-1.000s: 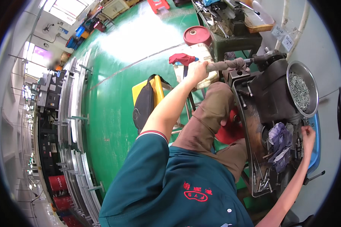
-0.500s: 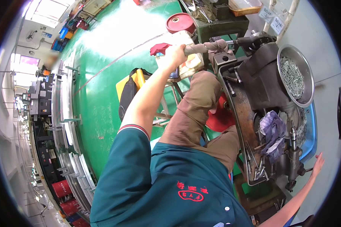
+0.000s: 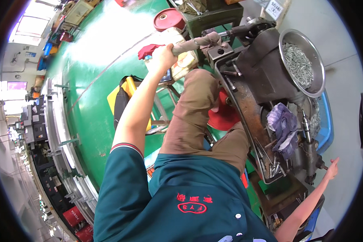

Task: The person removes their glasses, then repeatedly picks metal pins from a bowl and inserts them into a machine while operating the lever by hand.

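My left hand (image 3: 164, 58) is closed round the end of a long lever (image 3: 193, 43) wrapped in grey cloth, which reaches to the pivot of a dark bench machine (image 3: 260, 78). At the far right, my right hand (image 3: 332, 170) is at the outer end of a short rod handle (image 3: 322, 164) on the machine's spindle unit (image 3: 309, 151). One finger points up; the others seem curled on the rod, partly hidden. Between my arms, a crumpled purple cloth (image 3: 284, 127) lies by the spindle. On the machine sits a metal bowl (image 3: 319, 60) of small metal pins (image 3: 297, 64).
Loose tools (image 3: 272, 165) lie in the machine's metal tray (image 3: 246, 117). Behind it is a blue basket (image 3: 328, 125). A stool (image 3: 161, 109) with a yellow and black bag (image 3: 123, 97) stands left of my legs. Long metal bars (image 3: 60, 113) line the green floor's far left.
The whole view has shifted and turned slightly, so the machine appears higher and further left. The short rod handle at my right hand has tilted downward. My left hand stays on the wrapped lever.
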A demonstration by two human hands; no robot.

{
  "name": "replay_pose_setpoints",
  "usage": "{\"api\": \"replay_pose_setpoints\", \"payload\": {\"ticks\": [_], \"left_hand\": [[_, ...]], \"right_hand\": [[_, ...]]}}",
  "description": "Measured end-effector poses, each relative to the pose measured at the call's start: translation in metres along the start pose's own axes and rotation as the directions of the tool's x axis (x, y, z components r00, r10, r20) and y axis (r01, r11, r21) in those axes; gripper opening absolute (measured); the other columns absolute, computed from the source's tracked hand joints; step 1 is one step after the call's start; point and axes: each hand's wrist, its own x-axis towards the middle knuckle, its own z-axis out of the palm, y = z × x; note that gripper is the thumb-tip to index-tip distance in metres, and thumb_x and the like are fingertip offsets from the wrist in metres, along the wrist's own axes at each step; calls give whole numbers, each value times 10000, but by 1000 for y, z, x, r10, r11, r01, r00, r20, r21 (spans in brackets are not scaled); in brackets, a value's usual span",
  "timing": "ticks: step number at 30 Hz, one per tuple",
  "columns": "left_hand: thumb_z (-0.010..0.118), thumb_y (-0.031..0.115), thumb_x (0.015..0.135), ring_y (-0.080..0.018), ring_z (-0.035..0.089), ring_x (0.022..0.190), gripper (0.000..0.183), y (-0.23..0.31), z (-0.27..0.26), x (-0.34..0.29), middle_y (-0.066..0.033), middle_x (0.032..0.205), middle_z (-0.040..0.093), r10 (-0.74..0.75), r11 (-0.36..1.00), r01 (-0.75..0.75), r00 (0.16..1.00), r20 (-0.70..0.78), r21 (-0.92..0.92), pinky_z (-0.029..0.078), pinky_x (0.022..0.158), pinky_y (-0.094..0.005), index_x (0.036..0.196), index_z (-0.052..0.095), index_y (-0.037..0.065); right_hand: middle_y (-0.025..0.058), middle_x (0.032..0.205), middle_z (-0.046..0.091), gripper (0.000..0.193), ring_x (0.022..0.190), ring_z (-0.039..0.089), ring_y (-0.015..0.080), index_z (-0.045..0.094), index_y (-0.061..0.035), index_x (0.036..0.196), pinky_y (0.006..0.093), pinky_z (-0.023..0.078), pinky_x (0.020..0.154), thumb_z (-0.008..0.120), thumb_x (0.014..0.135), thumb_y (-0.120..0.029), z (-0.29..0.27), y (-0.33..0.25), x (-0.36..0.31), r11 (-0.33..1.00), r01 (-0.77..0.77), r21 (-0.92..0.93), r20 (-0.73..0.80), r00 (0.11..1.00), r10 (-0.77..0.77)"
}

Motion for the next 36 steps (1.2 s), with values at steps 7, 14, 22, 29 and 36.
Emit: {"api": "replay_pose_setpoints", "payload": {"ticks": [7,14,22,29,36], "left_hand": [[555,128,603,-322,577,698,221,6,4,1,-173,708,584,-5,999,5,1000,-12,-45,459,632,-405,812,588,63],[576,132,600,-329,570,712,203,-1,2,1,-179,713,575,46,997,-50,997,-58,-67,455,634,-403,784,563,48],[590,150,639,-337,555,660,160,-5,6,-2,-177,664,556,71,987,-88,990,-124,-132,428,575,-412,761,550,55],[601,137,635,-341,546,680,156,-1,-1,-4,-175,669,555,61,982,-82,990,-127,-168,424,597,-414,735,528,43],[598,130,636,-344,543,678,151,-1,2,-3,-177,667,552,54,985,-71,993,-105,-158,420,592,-423,733,521,43]], "right_hand": [[127,916,588,550,890,515,313,607,-71,896,405,381,781,306,828,-527,-36,32,-93,997,56,-52,-83,995,-61],[211,737,552,495,716,528,378,547,-10,768,433,406,644,405,806,-482,-49,28,-163,954,282,-101,-120,949,-293],[204,591,534,538,608,535,382,530,-14,601,457,396,564,430,780,-511,-53,13,-191,969,182,-165,-156,966,-208],[212,584,537,573,606,537,385,544,-5,601,462,399,569,408,780,-532,-55,1,-203,972,133,-193,-155,974,-164],[207,590,540,580,595,528,385,540,-5,592,466,392,564,405,782,-537,-55,-6,-209,976,73,-203,-193,975,-113]]}}
